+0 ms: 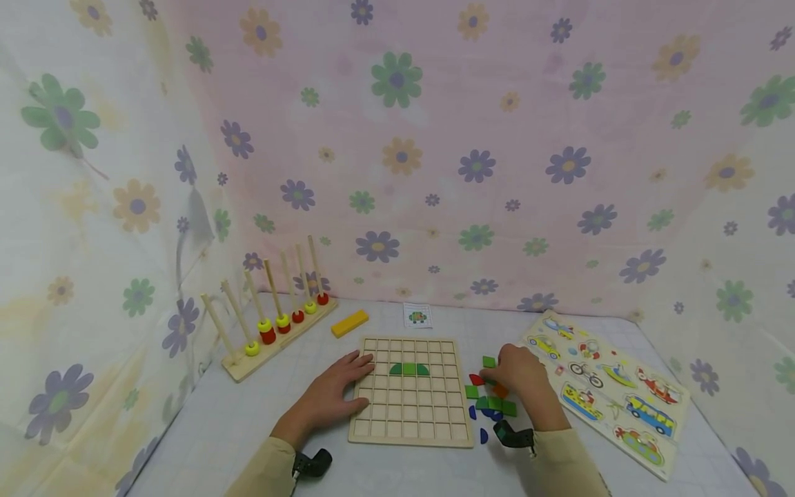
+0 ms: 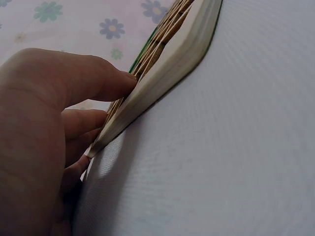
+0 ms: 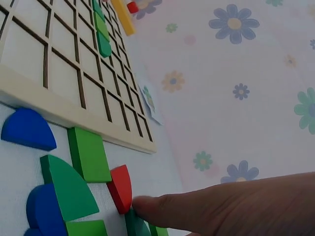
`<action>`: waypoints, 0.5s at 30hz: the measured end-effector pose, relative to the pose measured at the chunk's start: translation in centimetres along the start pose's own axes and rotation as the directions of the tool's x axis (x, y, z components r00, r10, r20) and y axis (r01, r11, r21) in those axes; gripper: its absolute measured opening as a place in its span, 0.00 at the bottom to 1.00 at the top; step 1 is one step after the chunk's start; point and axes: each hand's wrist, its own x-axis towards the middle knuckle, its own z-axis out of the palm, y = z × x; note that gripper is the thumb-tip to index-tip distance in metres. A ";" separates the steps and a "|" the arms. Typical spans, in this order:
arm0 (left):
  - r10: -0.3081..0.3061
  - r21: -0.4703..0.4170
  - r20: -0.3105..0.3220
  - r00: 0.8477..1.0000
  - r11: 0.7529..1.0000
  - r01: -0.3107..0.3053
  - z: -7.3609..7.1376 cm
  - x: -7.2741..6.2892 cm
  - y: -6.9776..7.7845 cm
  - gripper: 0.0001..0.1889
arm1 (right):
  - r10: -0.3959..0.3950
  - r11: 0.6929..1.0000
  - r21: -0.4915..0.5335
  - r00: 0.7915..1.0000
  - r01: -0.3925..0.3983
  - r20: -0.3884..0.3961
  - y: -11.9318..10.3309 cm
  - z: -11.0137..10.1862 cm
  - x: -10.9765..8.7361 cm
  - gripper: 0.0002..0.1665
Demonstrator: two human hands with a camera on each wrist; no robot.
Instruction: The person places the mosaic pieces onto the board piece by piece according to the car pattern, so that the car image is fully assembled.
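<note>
A wooden grid board (image 1: 410, 421) lies on the table, with a green square (image 1: 409, 369) between two dark green quarter-round pieces (image 1: 396, 370) in one row. My left hand (image 1: 332, 390) rests on the board's left edge, fingers spread; in the left wrist view its thumb (image 2: 106, 78) touches the rim. Over the loose pieces right of the board is my right hand (image 1: 518, 373). One of its digits touches a dark green piece (image 3: 137, 225) beside a red piece (image 3: 121, 189); its other fingers are hidden. Nearby lie green squares (image 3: 89, 155) and blue rounded pieces (image 3: 28, 129).
A wooden bead rack (image 1: 273, 345) with upright pegs stands back left, near a yellow block (image 1: 350, 323). Behind the board lies a pattern card (image 1: 417, 316). A vehicle picture puzzle (image 1: 609, 386) lies to the right. Flowered cloth (image 1: 435, 172) hangs around the table.
</note>
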 end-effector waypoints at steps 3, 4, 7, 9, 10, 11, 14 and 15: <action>-0.003 0.004 0.002 1.000 1.000 0.003 0.0 0.0 0.0 0.36 | 0.006 1.000 -0.001 1.000 -0.006 0.000 -0.2 0.1 0.0 0.26; -0.004 0.004 0.002 1.000 1.000 0.004 -0.1 0.0 0.1 0.36 | 0.004 1.000 -0.002 1.000 -0.004 -0.002 -0.3 0.1 0.1 0.25; -0.002 0.004 0.002 1.000 1.000 0.002 -0.1 0.0 0.1 0.36 | 0.000 1.000 -0.004 1.000 0.000 -0.007 -0.4 0.1 0.1 0.23; -0.001 0.003 0.001 1.000 1.000 0.001 -0.1 0.0 0.1 0.36 | -0.008 1.000 -0.001 1.000 0.008 -0.009 -0.4 0.2 0.1 0.23; 0.000 0.003 0.001 1.000 1.000 0.000 -0.1 -0.1 0.1 0.36 | -0.011 1.000 0.002 1.000 0.011 -0.009 -0.4 0.2 0.1 0.23; 0.002 0.001 0.000 1.000 1.000 -0.002 0.0 0.0 0.0 0.36 | -0.015 1.000 0.007 1.000 0.015 -0.009 -0.4 0.2 0.1 0.23; 0.004 0.003 0.000 1.000 1.000 -0.004 0.0 0.0 -0.1 0.36 | -0.029 1.000 0.010 0.999 0.029 -0.012 -0.4 0.3 0.1 0.21; 0.005 0.005 -0.001 1.000 1.000 -0.005 0.0 0.0 -0.1 0.36 | -0.033 0.999 0.011 0.999 0.033 -0.014 -0.4 0.3 0.2 0.21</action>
